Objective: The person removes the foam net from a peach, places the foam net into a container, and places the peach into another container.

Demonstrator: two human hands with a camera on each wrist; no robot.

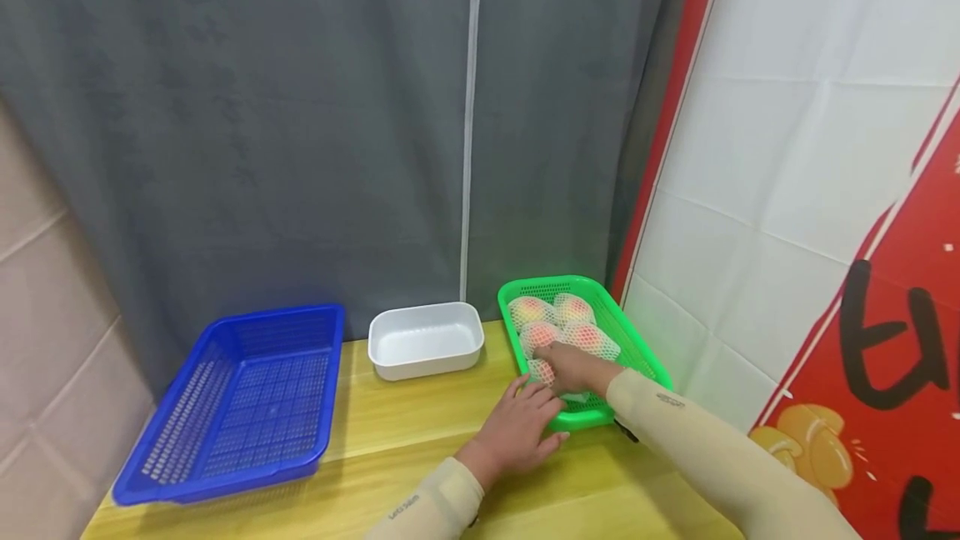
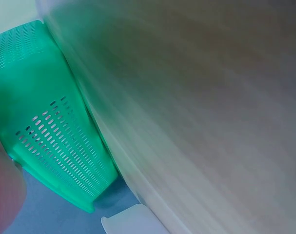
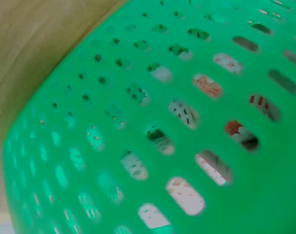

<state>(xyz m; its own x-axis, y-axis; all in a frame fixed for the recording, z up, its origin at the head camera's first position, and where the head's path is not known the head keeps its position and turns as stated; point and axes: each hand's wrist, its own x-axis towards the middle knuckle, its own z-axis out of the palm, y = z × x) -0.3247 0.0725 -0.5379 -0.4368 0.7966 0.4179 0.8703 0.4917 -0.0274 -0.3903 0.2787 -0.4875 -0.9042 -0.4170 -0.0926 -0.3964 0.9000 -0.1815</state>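
Several round red-and-yellow fruits in white foam nets [image 1: 574,309] lie in a green basket [image 1: 637,340] at the right of the table. My right hand [image 1: 573,367] reaches down into its near end and grips the nearest netted fruit [image 1: 541,371], its fingertips partly hidden. At the basket's near left corner, my left hand [image 1: 517,427] has its fingers spread and relaxed, fingertips right at the rim. In the right wrist view, the slotted basket wall [image 3: 152,112] fills most of the picture, with netting showing through the slots.
An oblong white tub [image 1: 426,365] stands at the middle back of the wooden table [image 1: 405,432]. A large blue basket [image 1: 217,486] sits at the left. Behind them hangs a grey curtain [image 1: 337,148], and a white wall panel [image 1: 705,290] rises close to the green basket's right.
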